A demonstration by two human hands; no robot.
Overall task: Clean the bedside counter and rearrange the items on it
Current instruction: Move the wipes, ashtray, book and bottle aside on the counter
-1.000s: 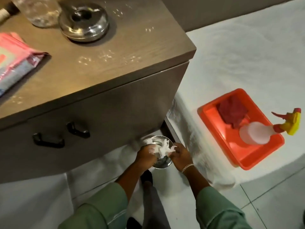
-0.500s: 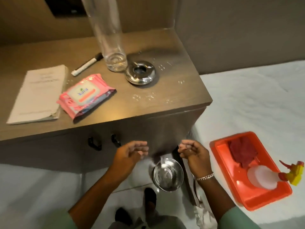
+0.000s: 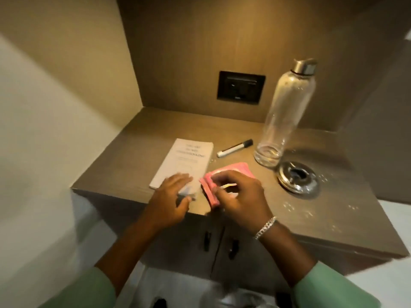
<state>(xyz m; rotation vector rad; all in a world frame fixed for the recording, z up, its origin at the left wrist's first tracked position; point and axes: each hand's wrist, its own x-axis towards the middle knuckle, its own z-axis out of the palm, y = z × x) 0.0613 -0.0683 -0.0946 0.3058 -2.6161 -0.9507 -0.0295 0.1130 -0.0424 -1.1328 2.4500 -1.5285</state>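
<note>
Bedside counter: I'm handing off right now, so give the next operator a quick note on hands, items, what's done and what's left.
Left hand: open, fingers resting on the booklet's near corner.
Right hand: pinching the flap on the pink wipes pack, which lies flat beside the booklet.
On the counter: marker behind the pack, clear bottle upright, steel ashtray in front of it.
Done: nothing visibly wiped.
Left: white specks near the front right edge; pull a wipe, clean, rearrange the items.

Dim, warm light from above; hands motion-blurred, wide-angle bending at the soft edges.
</note>
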